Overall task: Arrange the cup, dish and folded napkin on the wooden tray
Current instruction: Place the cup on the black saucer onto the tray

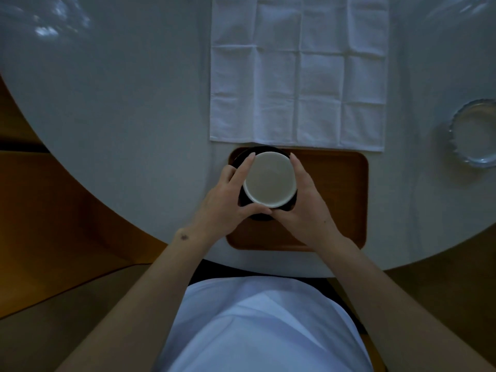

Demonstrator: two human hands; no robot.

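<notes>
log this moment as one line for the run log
left hand: grips cup | right hand: grips cup | cup: over dark dish, left part of wooden tray | napkin: unfolded, on table, off tray

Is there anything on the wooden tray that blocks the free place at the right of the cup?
Nothing visible does. Both hands, left and right, hold the white cup over the left part of the brown wooden tray; its right part is bare.

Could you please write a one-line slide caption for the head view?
Both hands hold a white-lined cup over the wooden tray, unfolded napkin beyond.
</notes>
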